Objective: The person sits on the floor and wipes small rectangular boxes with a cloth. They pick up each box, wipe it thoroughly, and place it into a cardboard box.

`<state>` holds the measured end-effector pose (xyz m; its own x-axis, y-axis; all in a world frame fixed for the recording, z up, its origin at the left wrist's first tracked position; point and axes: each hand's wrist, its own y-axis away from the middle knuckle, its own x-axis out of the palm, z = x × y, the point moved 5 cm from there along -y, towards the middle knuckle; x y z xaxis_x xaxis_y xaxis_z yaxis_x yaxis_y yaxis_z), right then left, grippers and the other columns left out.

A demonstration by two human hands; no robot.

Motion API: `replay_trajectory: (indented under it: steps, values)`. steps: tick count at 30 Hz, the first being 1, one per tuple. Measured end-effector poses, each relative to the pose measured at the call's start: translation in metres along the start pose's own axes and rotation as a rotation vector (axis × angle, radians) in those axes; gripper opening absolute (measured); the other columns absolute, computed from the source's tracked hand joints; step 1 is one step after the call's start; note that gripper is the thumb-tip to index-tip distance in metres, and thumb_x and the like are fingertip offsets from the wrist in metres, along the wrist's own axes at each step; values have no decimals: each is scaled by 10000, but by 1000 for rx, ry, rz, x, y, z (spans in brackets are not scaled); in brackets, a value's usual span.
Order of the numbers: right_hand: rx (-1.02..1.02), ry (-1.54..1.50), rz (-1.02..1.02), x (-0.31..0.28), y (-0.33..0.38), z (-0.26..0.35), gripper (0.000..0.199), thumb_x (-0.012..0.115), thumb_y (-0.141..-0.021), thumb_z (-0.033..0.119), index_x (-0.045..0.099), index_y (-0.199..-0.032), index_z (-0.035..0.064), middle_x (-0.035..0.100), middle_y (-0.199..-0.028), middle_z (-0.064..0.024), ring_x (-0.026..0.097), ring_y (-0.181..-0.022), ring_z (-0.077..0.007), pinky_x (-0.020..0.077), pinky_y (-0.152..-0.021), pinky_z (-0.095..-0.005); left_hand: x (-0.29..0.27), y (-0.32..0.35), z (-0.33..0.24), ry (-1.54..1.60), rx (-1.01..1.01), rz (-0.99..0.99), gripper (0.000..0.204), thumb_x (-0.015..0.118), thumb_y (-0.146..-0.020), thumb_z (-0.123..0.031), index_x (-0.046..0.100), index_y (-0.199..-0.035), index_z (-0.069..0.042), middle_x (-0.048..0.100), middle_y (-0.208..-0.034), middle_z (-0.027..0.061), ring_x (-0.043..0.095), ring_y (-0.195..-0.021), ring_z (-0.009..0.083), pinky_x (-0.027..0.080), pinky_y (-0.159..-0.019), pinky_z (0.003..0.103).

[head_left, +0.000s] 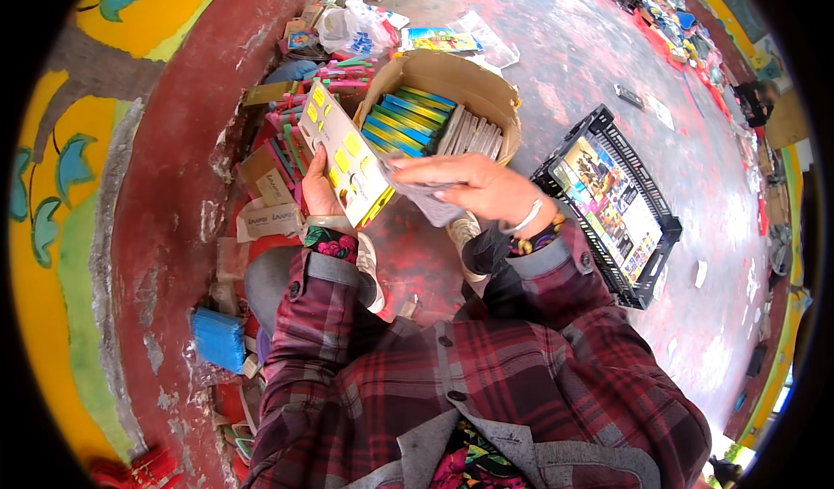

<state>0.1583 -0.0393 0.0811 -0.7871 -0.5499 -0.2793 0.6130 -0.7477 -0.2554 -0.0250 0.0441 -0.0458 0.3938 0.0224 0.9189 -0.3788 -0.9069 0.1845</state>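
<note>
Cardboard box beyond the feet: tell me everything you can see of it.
The cardboard box is brown, open-topped, its rim curving. Slim blue, yellow and green pieces fill its left, greyish-white ones its right. It appears to stand on the floor; the held printed card and right hand partly hide its near side.

A maroon-and-grey plaid cloth jacket [512,372] spans six o'clock; a black floral undersleeve [333,242] shows at nine, a slim white bracelet [524,219] at three.

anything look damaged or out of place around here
Yes, mostly wear and litter. The red painted band at the left is flaking, with pale patches showing. A loose white scrap lies on the floor, right of the black crate. The yellow-and-white package in the left hand shows no obvious damage.
</note>
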Motion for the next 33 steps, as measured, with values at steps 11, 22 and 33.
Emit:
replay_trajectory:
  steps: [11, 22, 33]
  values:
    - [-56, -626, -900, -57, 8, -38, 445, 530, -880, 33, 467, -1319, 5, 518, -1286, -96, 499, -1172, -182, 380, -1019, -314, 29, 8, 28, -392, 133, -52, 368, 472, -949, -195, 430, -1280, -40, 563, -1195, 115, 580, -1062, 244, 471, -921, 390]
    - [-114, 680, -505, 20, -26, -33, 507, 457, -691, -115, 568, -1161, 42, 601, -1151, -152, 532, -1133, -360, 436, -935, -438, 53, 22, 42, -445, 99, 110, 346, 378, -999, -196, 398, -1312, -49, 519, -1244, 84, 523, -1130, 187, 430, -962, 346]
    - [-140, 411, -141, 38, -18, -30, 397, 488, -735, -76, 653, -1051, 99, 645, -1096, -63, 572, -1085, -260, 402, -916, -410, 20, 2, 8, -387, 178, -106, 359, 369, -999, -270, 432, -1284, -61, 565, -1193, 98, 579, -1063, 245, 464, -922, 400]
